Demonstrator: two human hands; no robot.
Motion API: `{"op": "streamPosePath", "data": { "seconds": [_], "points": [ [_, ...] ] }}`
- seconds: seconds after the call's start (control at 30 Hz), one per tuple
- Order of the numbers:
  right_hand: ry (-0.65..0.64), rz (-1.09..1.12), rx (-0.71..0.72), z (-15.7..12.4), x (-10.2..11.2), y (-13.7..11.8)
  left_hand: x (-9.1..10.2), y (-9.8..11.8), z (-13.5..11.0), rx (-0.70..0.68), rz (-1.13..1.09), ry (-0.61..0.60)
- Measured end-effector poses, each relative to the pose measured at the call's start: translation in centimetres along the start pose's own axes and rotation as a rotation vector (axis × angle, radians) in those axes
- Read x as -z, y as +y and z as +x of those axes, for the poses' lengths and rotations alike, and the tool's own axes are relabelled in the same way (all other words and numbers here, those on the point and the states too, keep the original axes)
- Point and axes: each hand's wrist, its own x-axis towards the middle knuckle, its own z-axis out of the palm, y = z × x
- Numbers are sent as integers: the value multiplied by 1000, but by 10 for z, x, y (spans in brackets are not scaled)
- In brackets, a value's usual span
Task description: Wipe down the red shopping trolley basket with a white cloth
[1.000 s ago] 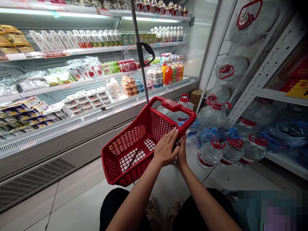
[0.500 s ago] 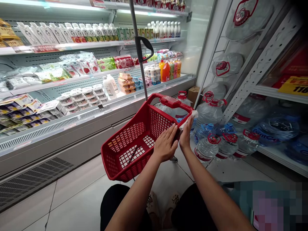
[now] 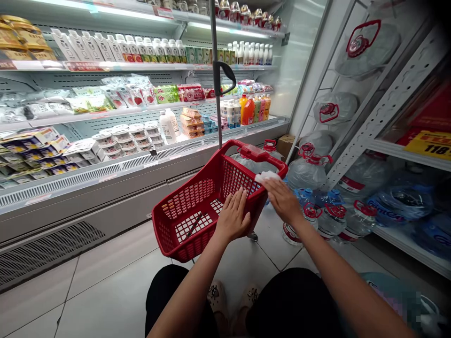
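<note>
Our right grip (image 3: 282,199) holds a white wipe (image 3: 267,177) under its fingers, against the red basket (image 3: 211,170)'s upper rim. Left grip (image 3: 232,216), left of it: unclenched, fingers extended, resting on the basket side. Basket sits ahead of us, beyond both grips. We'd call wiping underway; can't tell cleaned from remaining surfaces.

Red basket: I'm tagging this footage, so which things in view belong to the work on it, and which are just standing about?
In the work:
red basket
white cloth or tissue
right hand
left hand

Just standing about:
water bottles
drink cartons
cardboard box
</note>
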Motion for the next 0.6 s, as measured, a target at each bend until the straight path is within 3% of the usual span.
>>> {"op": "streamPosePath", "data": {
  "seconds": [0.13, 0.27, 0.4, 0.47, 0.53, 0.6],
  "points": [
    [47, -78, -52, 9, 11, 20, 15, -16, -49, 102, 126, -36],
    [11, -26, 34, 0, -6, -14, 28, -30, -87, 199, 182, -33],
    [-93, 98, 209, -16, -37, -77, 30, -35, -94, 204, 192, -57],
    [-118, 129, 256, -19, -45, -93, 29, -35, -91, 207, 193, -60],
    [-136, 136, 261, -15, -42, -90, 28, -35, -89, 205, 186, -58],
    [-137, 121, 209, -7, -28, -69, 28, -35, -88, 196, 172, -61]
  ]
}}
